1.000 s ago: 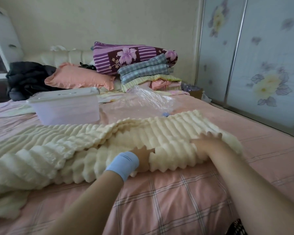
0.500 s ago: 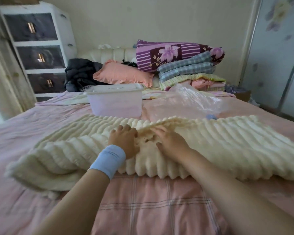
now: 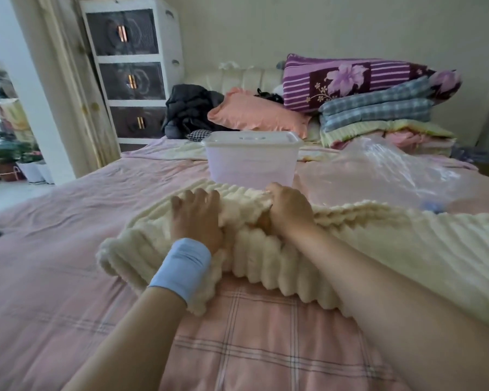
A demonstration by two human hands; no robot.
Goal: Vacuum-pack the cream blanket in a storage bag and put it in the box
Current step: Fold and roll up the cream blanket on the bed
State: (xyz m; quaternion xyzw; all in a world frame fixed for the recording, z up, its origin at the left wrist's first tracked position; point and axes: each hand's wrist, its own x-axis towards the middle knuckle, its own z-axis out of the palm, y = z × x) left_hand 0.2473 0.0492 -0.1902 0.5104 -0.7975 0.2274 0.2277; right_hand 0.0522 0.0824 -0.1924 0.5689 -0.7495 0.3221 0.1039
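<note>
Head view, near to far. My two forearms reach forward over the pink checked bed cover [image 3: 251, 348]; a light blue wristband [image 3: 181, 268] sits on the left wrist.

The cream blanket [image 3: 268, 261] lies across the bed just beyond, folded into a thick ribbed band that runs off to the right edge of the picture. It is not in the bag or the box.

My left hand [image 3: 196, 218] rests on top of the fold, fingers spread and bent over its far ridge, tips sunk in the pile. My right hand [image 3: 288, 213] is just beside it, fingers curled into the same fold and gripping it; the thumb is hidden in the fabric.

Behind the blanket, touching or nearly touching its far edge, stands the translucent box [image 3: 251, 165] with its white lid on. To its right the clear storage bag [image 3: 378, 176] lies crumpled on the cover, a blue valve [image 3: 432, 206] showing near the blanket.

Further back: a peach pillow [image 3: 257, 115], a dark heap of clothing [image 3: 189, 108], a stack of folded bedding [image 3: 378, 114], and a white drawer unit [image 3: 130, 66] at the wall.
</note>
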